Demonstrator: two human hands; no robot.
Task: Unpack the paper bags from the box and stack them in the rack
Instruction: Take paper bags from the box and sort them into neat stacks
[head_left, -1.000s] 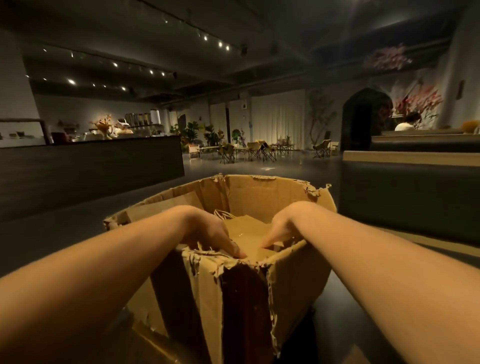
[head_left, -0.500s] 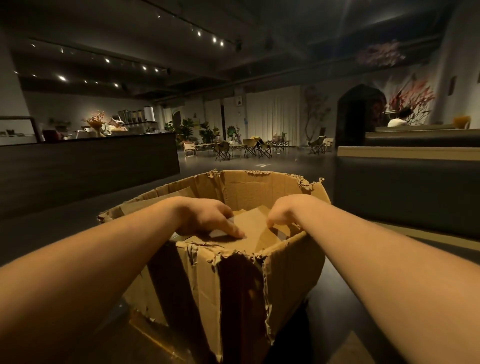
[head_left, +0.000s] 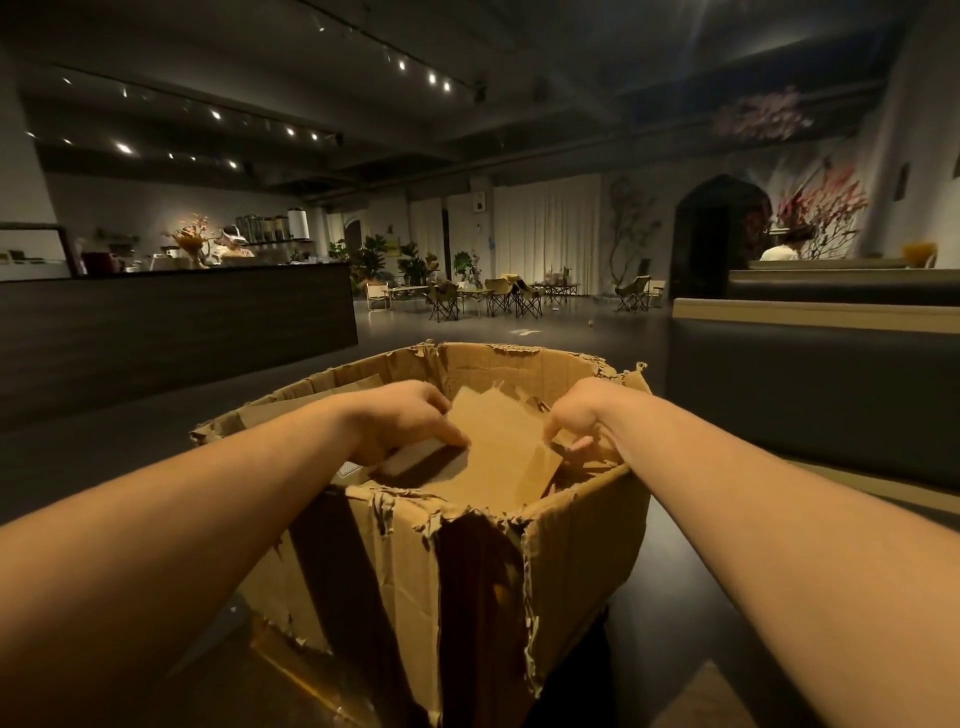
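A torn, open cardboard box stands right in front of me on the dark floor. Inside it, a flat stack of brown paper bags is raised to about rim height and tilted. My left hand grips the stack's left edge, fingers curled over the top. My right hand holds the right edge, fingers curled down beside it. More brown paper lies under the right hand, partly hidden. No rack is in view.
A long dark counter runs along the left. A dark bench with a pale top edge stands to the right. Folding chairs and small tables sit far back, and a person is beyond the bench.
Both hands have lifted the stack of paper bags up from deep in the box to near the rim. The view has tilted slightly.
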